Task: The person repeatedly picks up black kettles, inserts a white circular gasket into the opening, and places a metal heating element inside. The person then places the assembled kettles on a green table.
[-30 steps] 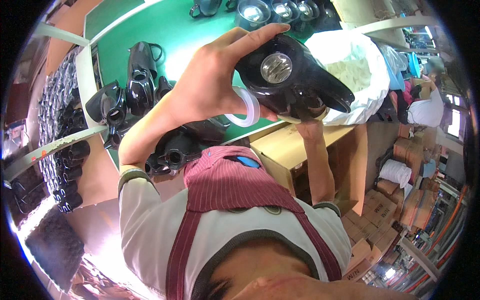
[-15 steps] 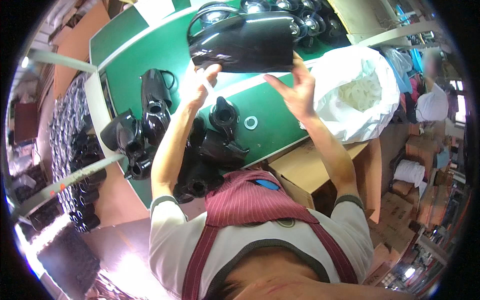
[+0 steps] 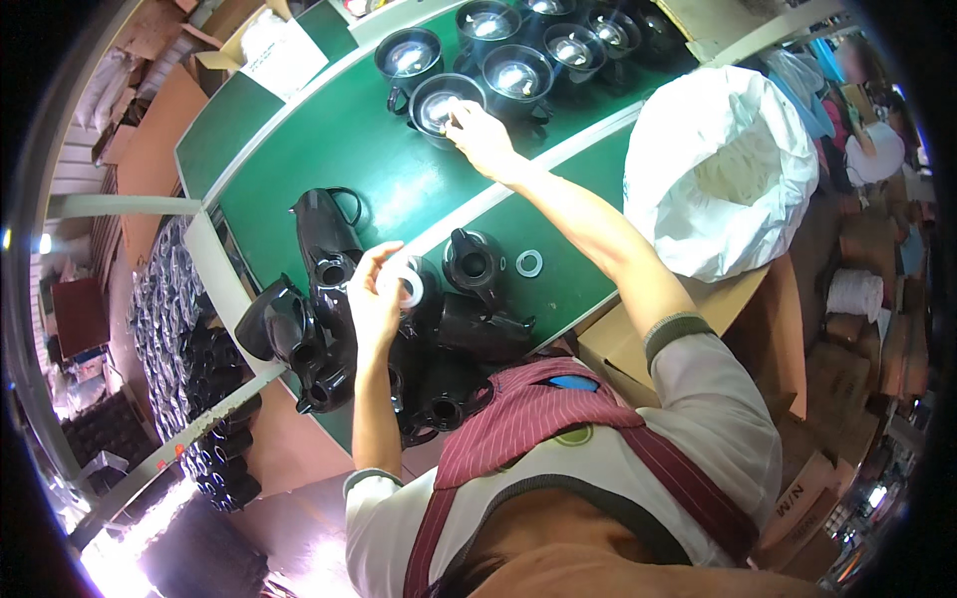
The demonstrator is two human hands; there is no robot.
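White ring (image 3: 411, 288) sits pinched in the left hand (image 3: 374, 304); the right hand (image 3: 480, 138), fingers loosely curled, touches 1 black kettle (image 3: 440, 104) on the green table (image 3: 329, 140).

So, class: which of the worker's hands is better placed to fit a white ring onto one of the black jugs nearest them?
Left. The left hand already holds a white ring right above the near black jugs. The right hand is stretched out to the far row of jugs.
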